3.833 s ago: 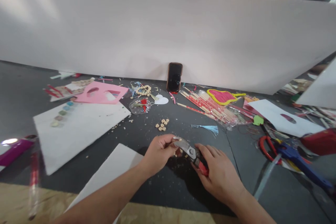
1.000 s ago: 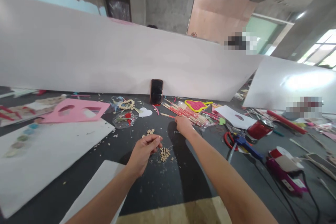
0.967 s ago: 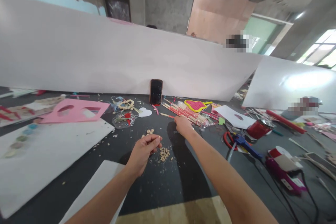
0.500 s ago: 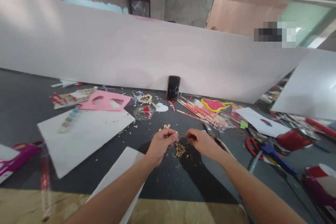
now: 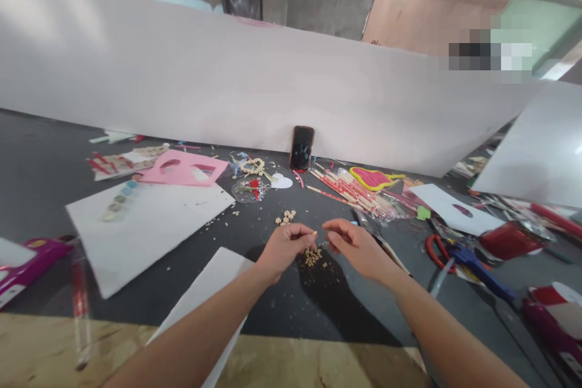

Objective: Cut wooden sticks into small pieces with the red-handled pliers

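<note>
My left hand (image 5: 291, 248) is closed, thumb and forefinger pinching a tiny pale bead-like piece (image 5: 314, 233). Just to the right, my right hand (image 5: 352, 245) has its fingertips drawn together, facing the left hand's fingertips with a small gap between. Whatever it pinches is too small to make out. A loose pile of small tan bead-like pieces (image 5: 313, 259) lies on the dark table right below both hands. Beyond the left hand sits a little group of pale flower-shaped bead clusters (image 5: 286, 217).
A phone (image 5: 302, 147) leans against the white board (image 5: 218, 85) at the back. Red-patterned sticks (image 5: 345, 191) lie behind my right hand, with blue-handled pliers (image 5: 482, 270) to the right. White sheets (image 5: 150, 218), pink cut-out paper (image 5: 186, 168) and a purple glue gun (image 5: 40, 264) are at left.
The left hand's pinched fingertips have shifted slightly right, showing the pale piece more clearly. My right hand remains close by, its fingers slightly more drawn together. The view has tilted a little.
</note>
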The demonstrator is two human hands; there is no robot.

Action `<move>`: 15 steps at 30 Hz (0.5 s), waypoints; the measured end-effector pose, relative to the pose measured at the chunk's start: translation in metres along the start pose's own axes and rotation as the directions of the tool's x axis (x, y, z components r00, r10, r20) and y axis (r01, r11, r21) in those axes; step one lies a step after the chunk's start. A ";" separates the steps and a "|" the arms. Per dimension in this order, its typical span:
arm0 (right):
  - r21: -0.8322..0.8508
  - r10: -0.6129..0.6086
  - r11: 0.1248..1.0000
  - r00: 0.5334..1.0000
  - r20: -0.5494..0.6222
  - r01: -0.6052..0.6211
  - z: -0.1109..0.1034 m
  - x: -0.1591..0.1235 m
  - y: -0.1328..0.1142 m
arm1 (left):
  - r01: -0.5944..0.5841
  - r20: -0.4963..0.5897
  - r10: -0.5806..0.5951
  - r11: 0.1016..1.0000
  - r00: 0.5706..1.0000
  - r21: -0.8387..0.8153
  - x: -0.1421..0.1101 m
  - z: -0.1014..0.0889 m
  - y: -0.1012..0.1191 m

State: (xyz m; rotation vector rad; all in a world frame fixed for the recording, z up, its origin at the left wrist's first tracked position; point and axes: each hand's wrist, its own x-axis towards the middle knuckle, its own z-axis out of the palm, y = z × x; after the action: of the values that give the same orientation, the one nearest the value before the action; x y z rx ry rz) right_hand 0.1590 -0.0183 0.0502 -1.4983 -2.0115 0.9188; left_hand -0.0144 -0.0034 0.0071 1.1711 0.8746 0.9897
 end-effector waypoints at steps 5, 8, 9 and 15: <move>0.085 -0.032 0.996 0.999 -0.008 0.033 0.007 -0.010 -0.008 | 0.018 0.109 -0.024 0.998 0.994 0.058 -0.004 0.002 0.003; 0.067 -0.048 0.996 0.998 -0.042 0.051 0.011 -0.014 -0.006 | 0.030 0.138 -0.043 0.995 0.989 0.095 -0.006 0.002 0.004; 0.061 -0.051 0.997 0.997 -0.049 0.054 0.011 -0.015 -0.005 | 0.032 0.147 -0.046 0.995 0.988 0.098 -0.007 0.003 0.004; 0.023 -0.086 0.996 0.991 -0.098 0.089 0.012 -0.022 -0.005 | 0.061 0.225 -0.066 0.998 0.972 0.032 -0.009 0.003 0.007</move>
State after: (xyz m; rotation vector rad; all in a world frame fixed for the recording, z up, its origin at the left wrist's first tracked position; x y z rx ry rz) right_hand 0.1537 -0.0428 0.0466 -1.4014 -1.9704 0.8187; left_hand -0.0157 -0.0122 0.0145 1.2419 0.7392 0.7778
